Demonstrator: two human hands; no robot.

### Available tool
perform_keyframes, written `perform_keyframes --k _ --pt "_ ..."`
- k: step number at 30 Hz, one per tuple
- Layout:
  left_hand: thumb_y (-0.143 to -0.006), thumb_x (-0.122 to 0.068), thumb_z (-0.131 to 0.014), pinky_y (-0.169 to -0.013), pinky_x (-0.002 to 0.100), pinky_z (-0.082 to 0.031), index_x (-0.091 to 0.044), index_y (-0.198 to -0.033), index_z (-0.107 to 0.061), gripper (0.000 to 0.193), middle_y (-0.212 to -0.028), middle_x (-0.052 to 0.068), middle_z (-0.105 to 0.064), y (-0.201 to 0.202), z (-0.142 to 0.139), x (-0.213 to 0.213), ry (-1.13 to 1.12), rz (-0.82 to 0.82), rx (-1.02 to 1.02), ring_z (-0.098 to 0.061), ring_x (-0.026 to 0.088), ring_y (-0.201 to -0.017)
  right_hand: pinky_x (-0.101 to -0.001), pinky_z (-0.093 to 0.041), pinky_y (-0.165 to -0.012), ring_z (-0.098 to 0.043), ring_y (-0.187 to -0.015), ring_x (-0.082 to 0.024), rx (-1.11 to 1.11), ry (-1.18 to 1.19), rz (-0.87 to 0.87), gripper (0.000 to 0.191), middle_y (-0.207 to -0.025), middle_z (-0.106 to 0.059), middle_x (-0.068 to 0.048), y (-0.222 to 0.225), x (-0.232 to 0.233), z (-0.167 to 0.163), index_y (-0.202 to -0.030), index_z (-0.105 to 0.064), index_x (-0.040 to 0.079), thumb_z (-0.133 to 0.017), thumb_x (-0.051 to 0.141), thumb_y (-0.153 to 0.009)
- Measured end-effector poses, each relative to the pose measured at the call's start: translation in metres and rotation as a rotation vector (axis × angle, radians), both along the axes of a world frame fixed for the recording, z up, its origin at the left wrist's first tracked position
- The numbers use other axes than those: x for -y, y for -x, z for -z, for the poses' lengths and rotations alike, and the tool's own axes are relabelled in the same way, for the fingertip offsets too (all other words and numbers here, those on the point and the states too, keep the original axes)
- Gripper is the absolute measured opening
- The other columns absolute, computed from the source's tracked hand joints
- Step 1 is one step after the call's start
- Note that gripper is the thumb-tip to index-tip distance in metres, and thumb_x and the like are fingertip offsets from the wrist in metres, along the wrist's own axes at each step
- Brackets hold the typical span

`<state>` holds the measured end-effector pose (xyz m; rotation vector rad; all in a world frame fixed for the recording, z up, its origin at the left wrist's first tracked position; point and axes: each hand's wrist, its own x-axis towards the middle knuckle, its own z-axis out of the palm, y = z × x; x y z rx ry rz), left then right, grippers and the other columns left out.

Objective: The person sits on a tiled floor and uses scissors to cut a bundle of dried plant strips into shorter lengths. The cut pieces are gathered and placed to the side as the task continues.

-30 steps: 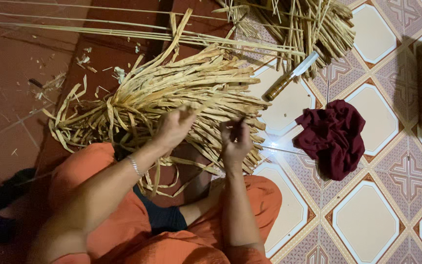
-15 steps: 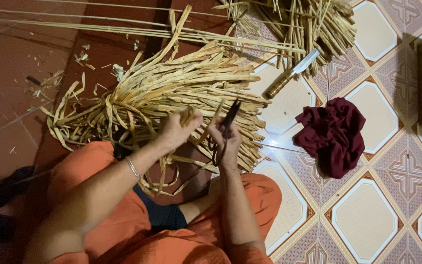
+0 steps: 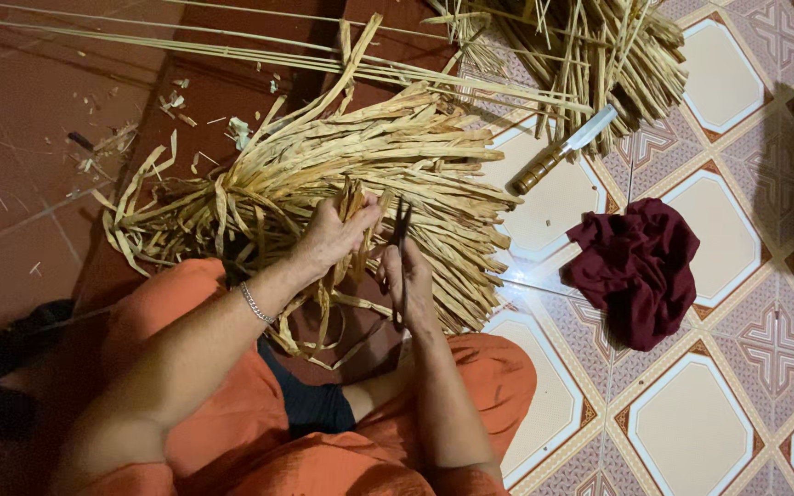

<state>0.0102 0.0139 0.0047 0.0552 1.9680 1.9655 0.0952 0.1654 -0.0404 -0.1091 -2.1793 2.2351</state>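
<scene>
Our left hand [image 3: 334, 234] clenches a few dry strips [image 3: 353, 204] | our right hand [image 3: 408, 280] grips dark scissors [image 3: 402, 223] (blades up, beside those strips) | strip pile [image 3: 342, 174] behind | knife [image 3: 562, 149], maroon cloth [image 3: 638, 268] on tiles.

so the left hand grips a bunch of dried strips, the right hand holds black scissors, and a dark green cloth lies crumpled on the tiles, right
Not quite: the cloth is dark red, not green, as the head view shows. The rest holds: the left hand grips a bunch of dried strips, the right hand holds black scissors, and the cloth lies crumpled on the tiles.
</scene>
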Motion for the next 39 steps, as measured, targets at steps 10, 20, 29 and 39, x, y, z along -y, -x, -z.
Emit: perform_keyframes --k 10,20,29,39 --pt "-0.096 -0.026 -0.069 -0.043 0.025 -0.045 -0.008 -0.087 -0.068 0.020 -0.068 -0.001 -0.066 -0.003 0.002 0.002 0.070 0.088 -0.014 -0.055 0.006 -0.051 -0.0282 -0.045 -0.054 -0.053 -0.059 -0.010 -0.093 -0.310 0.004 0.056 -0.068 -0.053 0.001 -0.005 0.001 -0.006 -0.128 -0.067 0.002 -0.036 0.045 -0.110" --pt "-0.097 -0.026 -0.069 -0.046 0.028 -0.042 -0.009 -0.079 -0.064 0.025 -0.066 0.000 -0.063 -0.005 0.007 0.000 0.059 0.113 0.011 -0.052 0.009 -0.052 -0.0327 -0.043 -0.052 -0.056 -0.055 -0.016 -0.243 -0.538 0.145 0.064 -0.063 -0.053 -0.003 -0.007 0.004 0.020 -0.096 -0.064 0.003 -0.027 0.052 -0.114" --pt "-0.108 -0.025 -0.059 -0.081 0.031 -0.054 -0.010 -0.093 -0.076 0.028 -0.095 -0.001 -0.073 0.001 0.010 0.006 0.115 0.113 -0.172 -0.067 0.010 -0.087 -0.0257 -0.030 -0.036 -0.045 -0.044 -0.010 0.154 -0.068 0.381 0.035 -0.065 -0.059 -0.003 0.016 -0.045 0.036 -0.101 -0.067 0.002 -0.057 0.035 -0.105" --pt "-0.092 -0.022 -0.070 -0.051 0.023 -0.054 -0.003 -0.113 -0.060 0.031 -0.083 -0.003 -0.058 0.014 0.039 -0.003 0.315 0.200 -0.281 -0.062 0.008 -0.063 -0.0491 -0.052 -0.067 -0.069 -0.074 -0.036 0.150 -0.993 0.324 0.029 -0.083 -0.073 -0.017 0.049 -0.042 0.046 -0.116 -0.073 0.018 -0.075 0.024 -0.089"
